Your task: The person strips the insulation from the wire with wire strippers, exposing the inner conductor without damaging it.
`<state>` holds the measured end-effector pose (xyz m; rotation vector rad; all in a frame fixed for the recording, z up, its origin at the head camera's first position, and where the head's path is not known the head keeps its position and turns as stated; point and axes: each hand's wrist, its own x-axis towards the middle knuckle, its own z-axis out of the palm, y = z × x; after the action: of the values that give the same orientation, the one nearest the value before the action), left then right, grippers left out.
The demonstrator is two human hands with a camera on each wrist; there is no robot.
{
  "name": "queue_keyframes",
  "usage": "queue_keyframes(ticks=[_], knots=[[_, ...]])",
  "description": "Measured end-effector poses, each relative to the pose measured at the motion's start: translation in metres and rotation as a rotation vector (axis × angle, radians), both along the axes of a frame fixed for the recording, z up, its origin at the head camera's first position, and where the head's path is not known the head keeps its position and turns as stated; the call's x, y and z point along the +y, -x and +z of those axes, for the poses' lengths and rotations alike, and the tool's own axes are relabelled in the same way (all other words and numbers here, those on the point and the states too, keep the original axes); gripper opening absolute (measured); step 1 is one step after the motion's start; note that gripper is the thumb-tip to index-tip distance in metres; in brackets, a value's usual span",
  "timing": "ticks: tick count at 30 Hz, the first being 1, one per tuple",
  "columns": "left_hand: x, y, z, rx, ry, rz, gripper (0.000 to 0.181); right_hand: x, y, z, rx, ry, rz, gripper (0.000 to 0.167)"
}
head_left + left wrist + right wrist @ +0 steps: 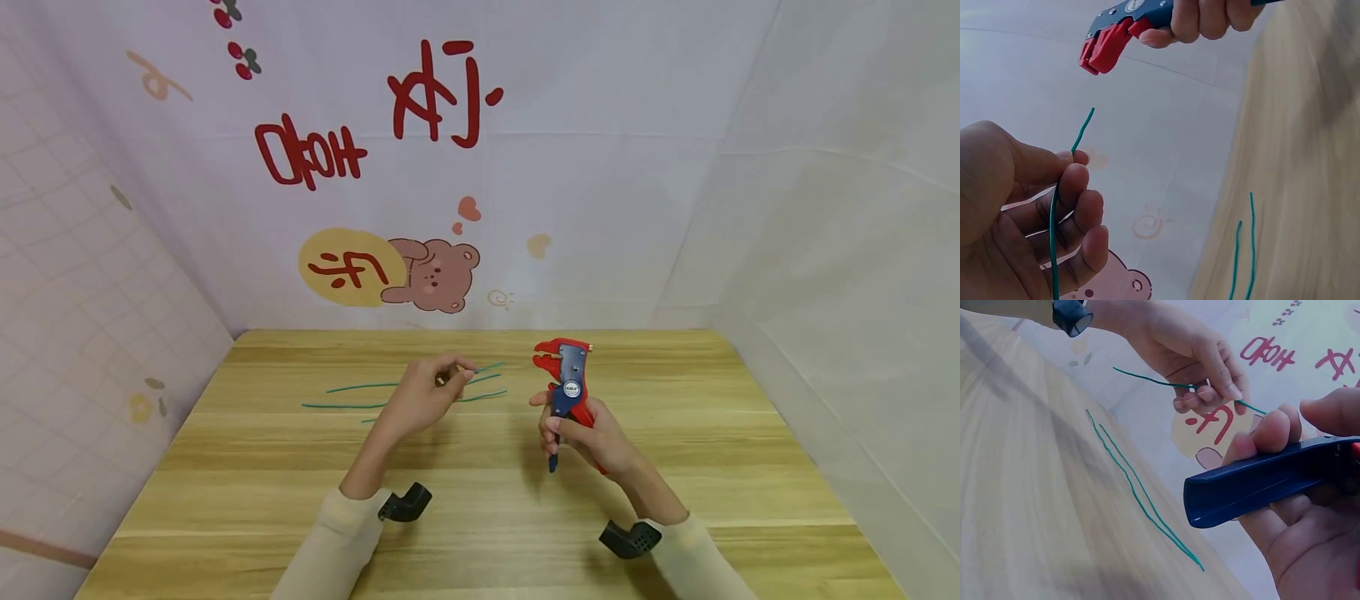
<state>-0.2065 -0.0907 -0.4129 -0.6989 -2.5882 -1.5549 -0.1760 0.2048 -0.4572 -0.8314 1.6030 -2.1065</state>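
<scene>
My left hand (429, 393) pinches a green wire (1082, 130) between thumb and forefinger, a short end sticking out past the fingertips. The rest of that wire runs down across the palm in the left wrist view. In my right hand (592, 437) is a wire stripper (572, 375) with a red jaw end and a dark blue body, held upright by its handles. The wire's short end points toward the stripper, and the two are apart. Two more green wires (1141, 494) lie on the table beneath the left hand, which hides their middle in the head view.
The wood-grain table (480, 517) reaches back to a pale cloth backdrop (615, 208) printed with red characters and a bear (438, 279). Cloth also hangs at both sides. A black wrist camera mount (405, 503) sits at the left cuff, another (630, 540) at the right.
</scene>
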Motion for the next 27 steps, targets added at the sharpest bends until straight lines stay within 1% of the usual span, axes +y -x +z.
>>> queue_keyframes(ticks=[6, 10, 18, 21, 24, 27], knots=[[0.005, 0.001, 0.012, 0.035, -0.034, 0.003, 0.017, -0.003, 0.003, 0.007, 0.026, 0.029, 0.018, 0.019], [0.008, 0.002, 0.017, 0.044, -0.045, 0.001, 0.017, -0.004, 0.006, 0.010, 0.057, 0.039, 0.037, 0.014], [0.014, 0.005, 0.027, 0.065, -0.073, 0.009, 0.015, -0.005, 0.014, 0.019, 0.158, -0.010, 0.037, 0.012], [0.015, 0.004, 0.031, 0.076, -0.071, 0.009, 0.015, -0.006, 0.015, 0.024, 0.192, -0.028, 0.028, 0.011], [0.015, 0.002, 0.034, 0.093, -0.068, 0.007, 0.015, -0.006, 0.015, 0.028, 0.204, -0.037, 0.014, 0.010], [0.015, 0.001, 0.036, 0.115, -0.070, 0.005, 0.014, -0.006, 0.016, 0.032, 0.185, -0.063, -0.013, 0.009]])
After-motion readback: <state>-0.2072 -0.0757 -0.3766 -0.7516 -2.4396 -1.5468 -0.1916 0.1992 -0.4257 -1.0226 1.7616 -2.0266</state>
